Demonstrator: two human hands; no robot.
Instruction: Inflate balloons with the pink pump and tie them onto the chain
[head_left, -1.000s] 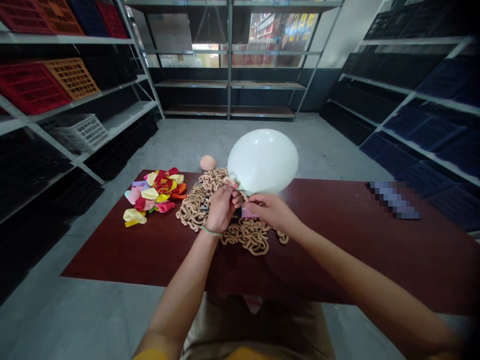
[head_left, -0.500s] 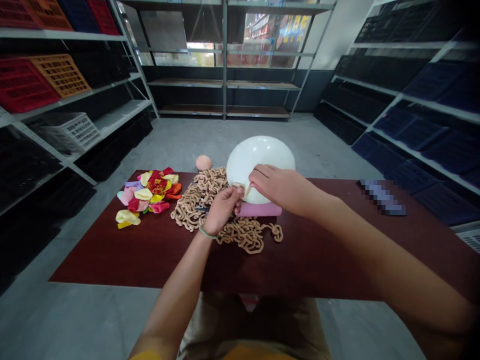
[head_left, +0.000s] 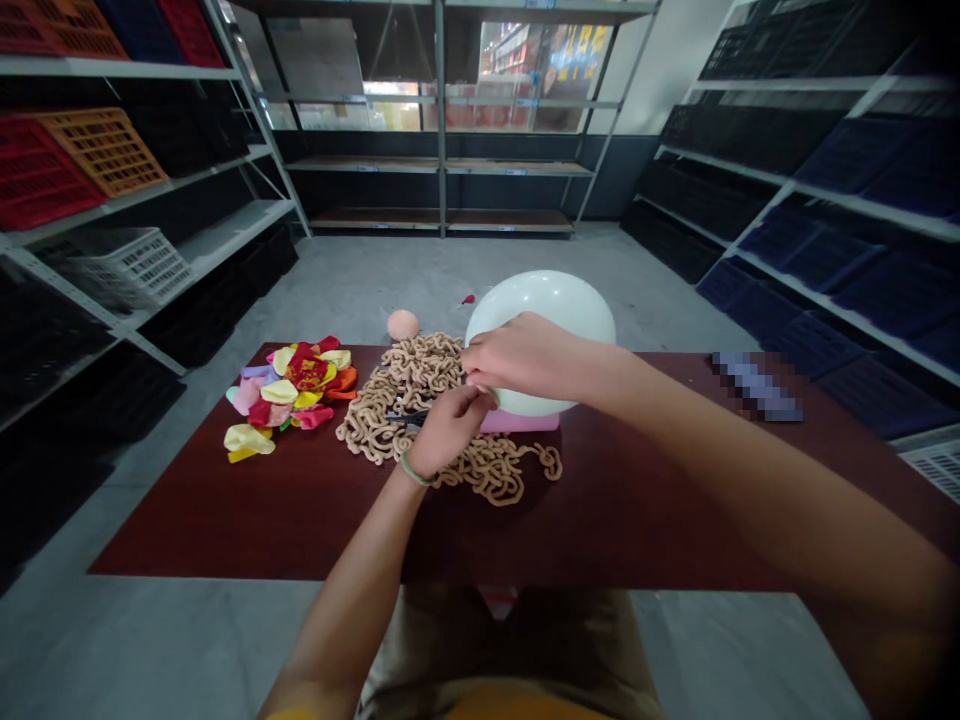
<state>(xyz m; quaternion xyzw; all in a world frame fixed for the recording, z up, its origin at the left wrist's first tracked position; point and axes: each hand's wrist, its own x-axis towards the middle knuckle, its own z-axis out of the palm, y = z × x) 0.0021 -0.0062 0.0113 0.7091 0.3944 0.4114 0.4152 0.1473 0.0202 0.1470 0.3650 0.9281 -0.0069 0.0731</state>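
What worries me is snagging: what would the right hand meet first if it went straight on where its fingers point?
Probably the tan chain pile, just left of the right hand; height above it is unclear.

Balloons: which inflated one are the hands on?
The large white balloon, under the right hand, left hand at its lower edge; the small peach balloon sits apart, untouched.

Dim room, bright far windows, dark bowed edges, one pixelated patch.
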